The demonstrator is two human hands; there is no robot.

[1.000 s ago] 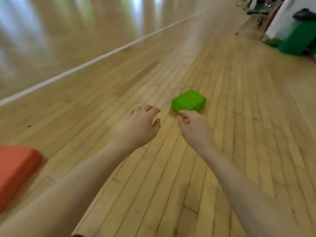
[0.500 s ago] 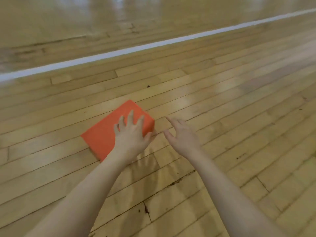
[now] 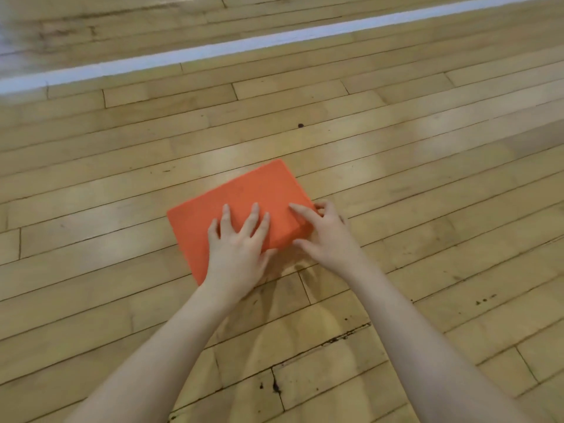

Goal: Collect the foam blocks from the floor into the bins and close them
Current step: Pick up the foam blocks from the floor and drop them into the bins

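one orange foam block (image 3: 244, 196) is lying flat on the wooden floor (image 3: 396, 166), nearer than the white line (image 3: 274, 41); two hands: left hand (image 3: 236, 251) spreading flat atop it, right hand (image 3: 325, 236) curling loosely around its right corner.

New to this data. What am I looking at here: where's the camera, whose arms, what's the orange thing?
There is no robot: a person wears one wide-angle camera on the head, looking forward and down, so the two bare arms are the wearer's own. The surface is a wooden plank floor with a white painted line across it. On it lies an orange foam block, flat. The left hand rests spread on its top near the front edge; the right hand curls around its right corner. The block does not look lifted yet. No bin is in view.
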